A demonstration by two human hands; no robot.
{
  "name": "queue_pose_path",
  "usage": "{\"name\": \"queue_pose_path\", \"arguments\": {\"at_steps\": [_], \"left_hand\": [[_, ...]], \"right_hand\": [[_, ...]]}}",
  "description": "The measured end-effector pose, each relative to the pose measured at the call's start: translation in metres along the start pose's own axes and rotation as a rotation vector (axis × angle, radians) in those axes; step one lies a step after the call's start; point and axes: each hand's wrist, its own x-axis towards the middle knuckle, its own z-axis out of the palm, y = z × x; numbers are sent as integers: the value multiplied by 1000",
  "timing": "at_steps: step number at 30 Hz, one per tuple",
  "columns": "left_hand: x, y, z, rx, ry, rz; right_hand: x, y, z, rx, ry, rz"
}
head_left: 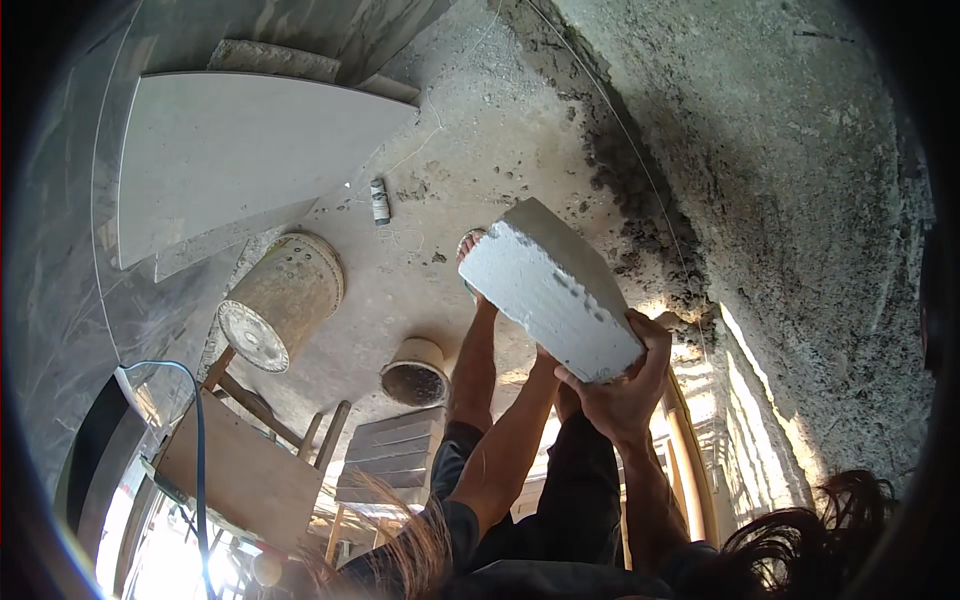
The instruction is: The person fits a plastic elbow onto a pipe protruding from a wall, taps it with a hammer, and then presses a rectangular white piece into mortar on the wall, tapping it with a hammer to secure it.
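Note:
A pale grey rectangular concrete block [550, 300] is raised in front of me, tilted, its long side sloping up to the left. My right hand [625, 395] is closed on its near right end, with the thumb and fingers on opposite sides. My left forearm [510, 430] runs up to the block's underside, where the block hides my left hand and its fingers. Beyond the block's left corner a sandalled foot [470, 243] shows on the floor. Along the rough wall's base lies a dark strip of wet-looking mortar [625, 170], with a thin taut string above it.
Large flat panels [240, 150] lean at the left. A crusted bucket [280, 300] and a smaller bucket [415, 370] stand left of my legs. A string spool [379, 202] lies on the floor. Lower left are a wooden bench [240, 455] and a blue cable [200, 450]. The rough wall [800, 200] rises at right.

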Motion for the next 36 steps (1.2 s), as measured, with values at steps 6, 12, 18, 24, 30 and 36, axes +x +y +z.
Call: {"name": "queue_pose_path", "arguments": {"at_steps": [6,12,18,24,30,36], "left_hand": [[17,23,34,79,-25,129],[8,99,76,181,-100,343],[-63,-19,114,398,-219,150],[-100,-13,201,686,-277,379],[-77,-29,243,839,-397,394],[-58,-22,279,893,-380,293]], "right_hand": [[-70,13,-65,107,8,-127],[-126,41,-98,-57,-63,-66],[-102,7,-198,445,-288,325],[-1,-94,-182,-22,-421,-92],[45,-86,-163,-310,-99,-111],[73,-86,-150,-353,13,-144]]}}
